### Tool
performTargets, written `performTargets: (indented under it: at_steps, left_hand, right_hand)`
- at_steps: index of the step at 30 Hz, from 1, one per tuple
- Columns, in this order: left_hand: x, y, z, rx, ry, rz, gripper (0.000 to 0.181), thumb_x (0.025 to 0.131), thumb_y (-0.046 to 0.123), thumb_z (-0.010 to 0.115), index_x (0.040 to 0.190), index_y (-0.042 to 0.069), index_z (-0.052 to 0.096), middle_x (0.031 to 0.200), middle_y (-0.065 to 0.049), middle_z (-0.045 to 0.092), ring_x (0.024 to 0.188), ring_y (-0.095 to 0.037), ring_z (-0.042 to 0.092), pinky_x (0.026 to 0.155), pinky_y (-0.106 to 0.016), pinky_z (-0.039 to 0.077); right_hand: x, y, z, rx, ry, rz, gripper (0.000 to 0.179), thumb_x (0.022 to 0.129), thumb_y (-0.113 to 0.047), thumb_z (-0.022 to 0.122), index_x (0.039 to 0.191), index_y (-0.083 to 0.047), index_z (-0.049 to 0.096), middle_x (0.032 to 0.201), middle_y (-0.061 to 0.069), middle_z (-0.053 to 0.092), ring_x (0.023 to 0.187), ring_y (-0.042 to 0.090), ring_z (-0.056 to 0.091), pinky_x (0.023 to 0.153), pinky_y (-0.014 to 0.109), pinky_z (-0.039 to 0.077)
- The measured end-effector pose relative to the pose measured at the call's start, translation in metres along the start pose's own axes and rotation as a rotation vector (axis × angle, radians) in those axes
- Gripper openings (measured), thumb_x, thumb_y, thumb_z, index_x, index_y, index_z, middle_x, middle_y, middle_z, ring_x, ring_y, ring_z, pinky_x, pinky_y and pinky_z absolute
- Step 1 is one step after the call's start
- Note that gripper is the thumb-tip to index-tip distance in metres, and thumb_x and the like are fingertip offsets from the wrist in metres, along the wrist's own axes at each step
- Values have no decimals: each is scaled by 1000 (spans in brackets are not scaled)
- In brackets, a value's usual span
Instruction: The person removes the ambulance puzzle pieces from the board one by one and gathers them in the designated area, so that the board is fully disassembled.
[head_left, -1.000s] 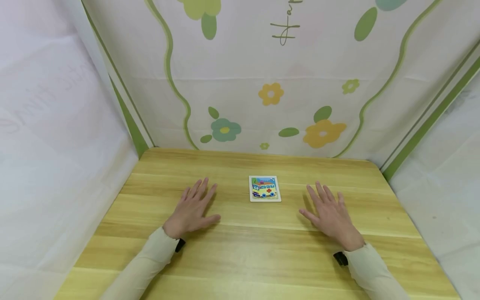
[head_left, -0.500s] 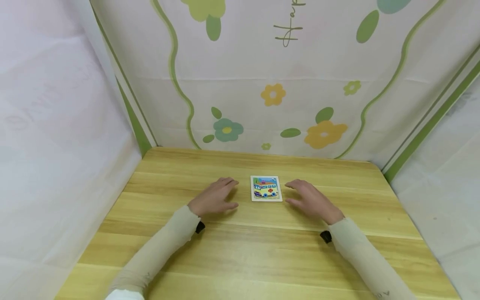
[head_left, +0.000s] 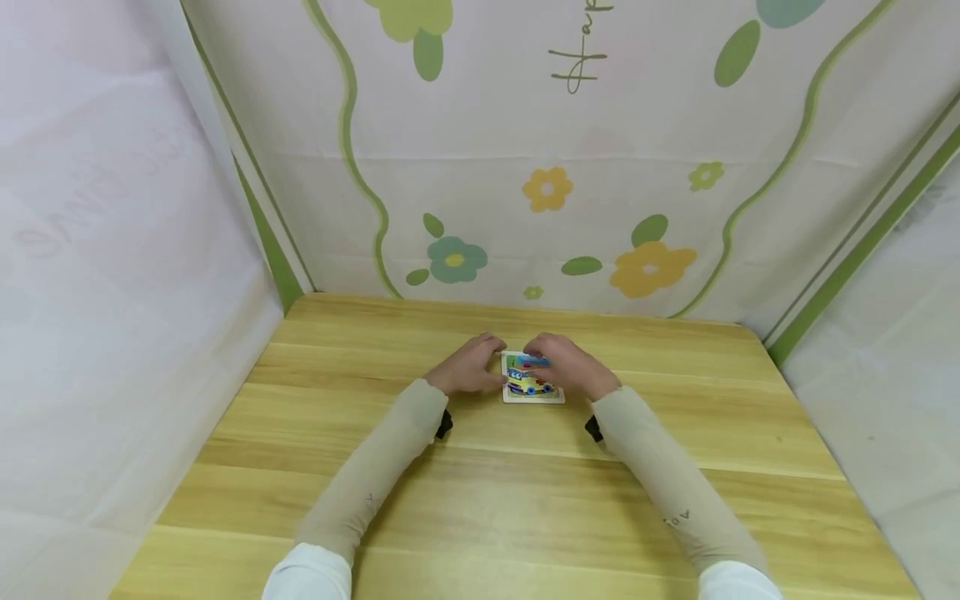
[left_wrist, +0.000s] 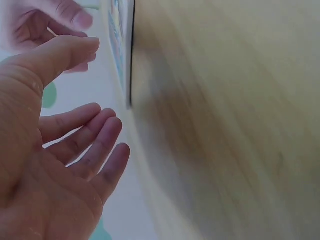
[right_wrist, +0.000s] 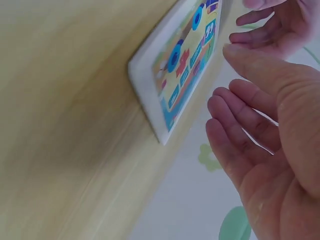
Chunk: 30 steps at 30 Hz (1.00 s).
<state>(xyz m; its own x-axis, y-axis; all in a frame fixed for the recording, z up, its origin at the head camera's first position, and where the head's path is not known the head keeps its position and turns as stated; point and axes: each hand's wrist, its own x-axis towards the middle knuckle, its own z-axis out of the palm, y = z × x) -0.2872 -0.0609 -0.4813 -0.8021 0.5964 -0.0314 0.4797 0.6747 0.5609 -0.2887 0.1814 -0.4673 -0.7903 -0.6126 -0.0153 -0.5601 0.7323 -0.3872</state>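
Observation:
A small square picture puzzle [head_left: 531, 392] with a white frame and a cartoon ambulance lies flat on the wooden table. My left hand [head_left: 471, 367] is at its left edge, fingers loosely bent and thumb apart. Over its right part hovers my right hand [head_left: 570, 365], covering the upper right corner in the head view. Both wrist views show a gap between thumb and fingers with nothing in it. In the right wrist view the puzzle [right_wrist: 150, 75] lies beyond the fingertips; the left wrist view shows it edge-on [left_wrist: 122, 50].
The wood-grain table [head_left: 480, 500] stretches toward the front. Behind it hangs a white cloth [head_left: 480, 192] printed with flowers and vines, and white cloth walls [head_left: 112, 333] stand at both sides. A black strap piece [head_left: 444, 425] shows under the left wrist.
Both hands have moved inward from wide apart, their spread fingers now bent, and come to the puzzle's sides. The right hand now overlaps the puzzle, which stays in place on the table.

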Motion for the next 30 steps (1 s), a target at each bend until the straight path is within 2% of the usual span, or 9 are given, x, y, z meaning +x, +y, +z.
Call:
performTargets:
  at_steps: [7,13,19,26,30]
  left_hand:
    - [10,-7,6,17,13,-18,55,96,22,77,142,-2,59,139,-15,60,129,-30,57,117,-44,46]
    - [11,-7,9,-10,29,-28,55,95,21,79,140,-3,60,137,-16,61,128,-30,57,116,-44,46]
    - [11,-4,11,5,28,-33,56,95,22,79,141,-3,60,140,-16,58,131,-31,54,118,-44,45]
    - [13,-1,14,8,19,-17,54,97,24,78,140,-3,60,138,-16,58,129,-32,54,116,-44,46]
    - [17,-2,17,16,27,-13,52,97,24,79,138,-3,62,136,-15,59,127,-30,55,115,-43,47]
  right_hand:
    - [19,-4,4,10,-58,16,28,101,-13,73,126,0,72,121,14,73,109,25,70,95,43,60]
    - [24,-7,6,26,-76,44,27,102,-13,72,125,1,71,120,15,70,105,24,68,95,42,60]
    - [27,-7,6,4,-105,78,29,102,-14,72,126,1,71,122,15,67,108,24,65,97,41,59]
    - [32,-9,4,20,-113,74,20,99,-10,75,115,1,76,109,14,76,98,23,71,88,38,61]
    - [34,-7,1,21,-128,54,18,98,-8,76,113,2,77,108,15,78,98,24,72,89,39,62]
